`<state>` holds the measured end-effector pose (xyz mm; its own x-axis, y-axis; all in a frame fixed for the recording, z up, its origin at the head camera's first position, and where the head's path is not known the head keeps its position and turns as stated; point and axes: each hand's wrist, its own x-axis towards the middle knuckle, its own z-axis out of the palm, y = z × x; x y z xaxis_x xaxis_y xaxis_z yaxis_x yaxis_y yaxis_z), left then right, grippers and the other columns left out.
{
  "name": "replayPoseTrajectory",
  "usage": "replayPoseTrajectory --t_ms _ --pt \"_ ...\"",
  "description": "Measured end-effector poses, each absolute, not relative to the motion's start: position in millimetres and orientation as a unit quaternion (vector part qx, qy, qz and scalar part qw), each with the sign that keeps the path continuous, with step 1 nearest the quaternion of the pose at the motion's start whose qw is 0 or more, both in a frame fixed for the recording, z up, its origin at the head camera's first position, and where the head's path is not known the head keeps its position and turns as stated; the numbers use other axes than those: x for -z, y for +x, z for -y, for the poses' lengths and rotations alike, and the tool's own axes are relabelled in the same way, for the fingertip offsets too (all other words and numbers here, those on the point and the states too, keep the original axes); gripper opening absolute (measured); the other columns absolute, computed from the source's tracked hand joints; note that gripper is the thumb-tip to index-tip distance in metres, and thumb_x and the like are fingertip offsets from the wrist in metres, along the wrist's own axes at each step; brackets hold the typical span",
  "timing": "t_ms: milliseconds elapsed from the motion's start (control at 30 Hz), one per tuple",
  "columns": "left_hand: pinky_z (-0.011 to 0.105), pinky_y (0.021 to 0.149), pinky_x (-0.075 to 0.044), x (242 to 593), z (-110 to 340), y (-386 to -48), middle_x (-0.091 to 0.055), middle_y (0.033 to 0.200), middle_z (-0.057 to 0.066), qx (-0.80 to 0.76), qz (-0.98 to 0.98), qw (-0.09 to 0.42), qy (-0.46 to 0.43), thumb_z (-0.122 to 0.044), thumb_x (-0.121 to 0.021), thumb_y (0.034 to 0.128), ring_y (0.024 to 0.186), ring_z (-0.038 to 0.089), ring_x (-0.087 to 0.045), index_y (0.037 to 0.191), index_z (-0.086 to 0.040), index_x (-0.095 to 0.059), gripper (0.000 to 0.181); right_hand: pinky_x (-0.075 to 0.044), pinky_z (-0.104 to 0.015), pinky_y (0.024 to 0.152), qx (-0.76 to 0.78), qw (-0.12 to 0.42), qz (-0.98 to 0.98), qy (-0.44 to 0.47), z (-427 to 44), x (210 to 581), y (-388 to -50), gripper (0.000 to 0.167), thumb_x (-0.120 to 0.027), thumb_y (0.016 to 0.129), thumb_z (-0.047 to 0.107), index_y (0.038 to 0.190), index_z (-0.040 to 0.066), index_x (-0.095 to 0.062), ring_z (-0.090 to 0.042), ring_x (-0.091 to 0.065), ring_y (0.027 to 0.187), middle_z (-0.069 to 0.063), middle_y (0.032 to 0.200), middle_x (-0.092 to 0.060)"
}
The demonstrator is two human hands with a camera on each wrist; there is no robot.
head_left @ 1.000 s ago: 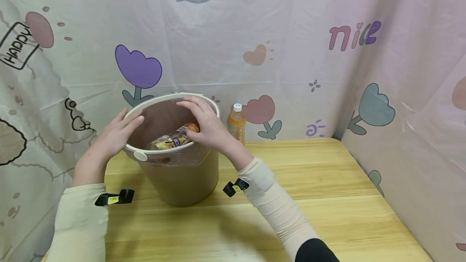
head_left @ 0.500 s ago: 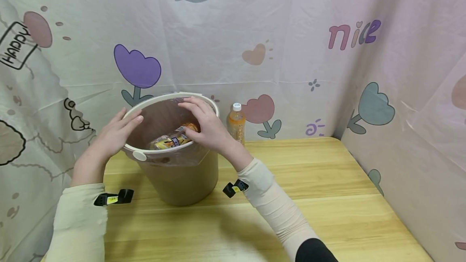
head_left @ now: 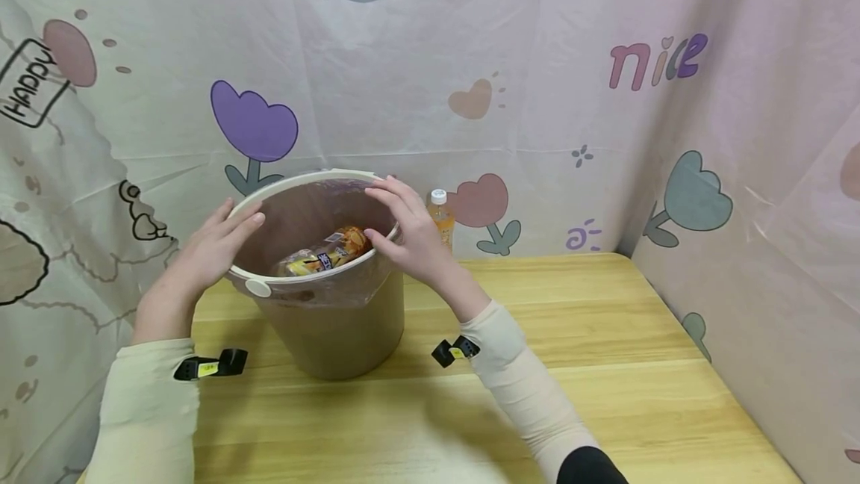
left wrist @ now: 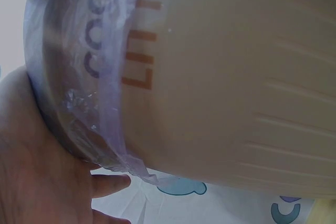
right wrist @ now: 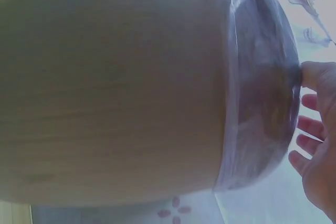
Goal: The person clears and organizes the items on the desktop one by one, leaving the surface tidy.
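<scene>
A brown trash bin [head_left: 349, 342] with a white rim stands upright on the table, at left of centre in the head view. A clear plastic liner bag [head_left: 336, 293] is folded over its rim. Inside lie snack packages [head_left: 329, 254] in yellow and orange wrapping. My left hand [head_left: 211, 252] rests on the rim's left side with fingers fairly straight. My right hand [head_left: 416, 237] is at the rim's right side, fingers extended and slightly bent. In the right wrist view, its thumb touches or nearly touches the liner-covered rim [right wrist: 294, 77].
An orange drink bottle [head_left: 440, 215] with a white cap stands behind my right hand, partly hidden. The light wood table [head_left: 591, 364] extends to the right and front. A printed cloth [head_left: 537, 43] hangs behind and at both sides.
My right hand has moved to the right along the rim, uncovering more of the snack packages and covering more of the bottle. My left hand and the bin stay in place.
</scene>
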<state>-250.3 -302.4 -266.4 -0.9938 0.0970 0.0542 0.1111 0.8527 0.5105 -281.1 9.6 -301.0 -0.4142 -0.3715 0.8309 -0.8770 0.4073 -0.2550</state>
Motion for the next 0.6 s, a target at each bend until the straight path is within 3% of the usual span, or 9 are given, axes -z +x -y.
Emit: replayPoseTrajectory --t_ms 200,600 --pt "0.083 0.101 -0.006 266 302 -250 0.017 0.162 0.019 0.270 0.961 0.015 -0.054 -0.059 -0.019 0.1019 0.141 0.062 0.005 0.157 -0.022 -0.012 0.066 -0.029 -0.036 0.121 -0.367 0.379 0.752 0.394 -24 311 -290 0.049 -0.074 0.086 0.016 0.130 0.003 -0.056 -0.030 -0.039 0.142 -0.017 0.139 -0.052" --pt "0.083 0.101 -0.004 267 302 -250 0.017 0.162 0.017 0.281 0.958 0.018 -0.052 -0.059 -0.021 0.1017 0.142 0.060 0.008 0.157 -0.024 -0.013 0.066 -0.030 -0.045 0.120 -0.384 0.375 0.768 0.349 -50 331 -301 0.049 -0.074 0.086 0.018 0.129 0.003 -0.057 -0.035 -0.040 0.140 -0.017 0.140 -0.052"
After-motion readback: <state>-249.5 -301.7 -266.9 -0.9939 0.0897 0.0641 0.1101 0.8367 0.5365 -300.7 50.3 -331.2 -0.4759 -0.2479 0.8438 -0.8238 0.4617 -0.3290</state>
